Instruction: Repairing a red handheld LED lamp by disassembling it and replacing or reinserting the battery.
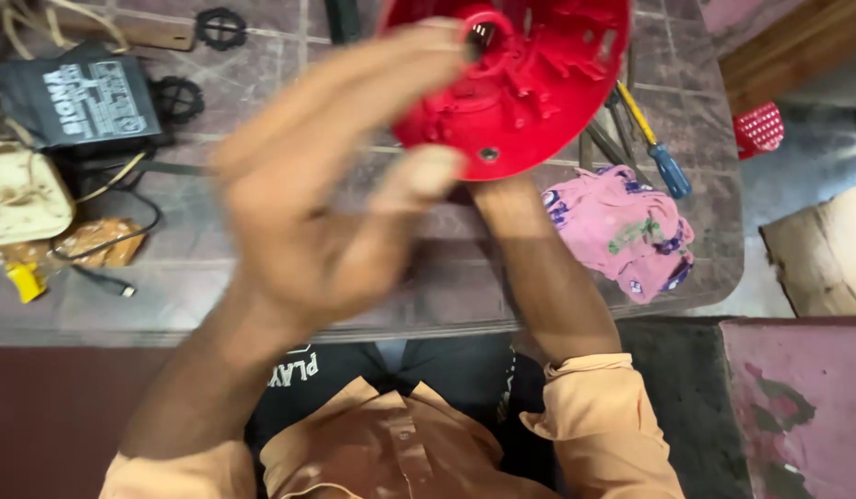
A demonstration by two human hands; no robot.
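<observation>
Two hands (317, 203) at a red plastic disc (529, 83) above the table (446, 277).

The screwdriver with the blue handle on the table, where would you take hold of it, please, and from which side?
Probably by the blue handle of the screwdriver, coming from the table's near right edge. The handle end points that way and lies bare, while the yellow shank runs up under the red round part among other tools.

Table: grey-brown tiled top (261, 305), worn, pale grout lines.
Floor: grey concrete (807, 185) at right.
Furniture: pink, chipped painted surface (797, 407) at lower right.
Light: soft daylight.
</observation>
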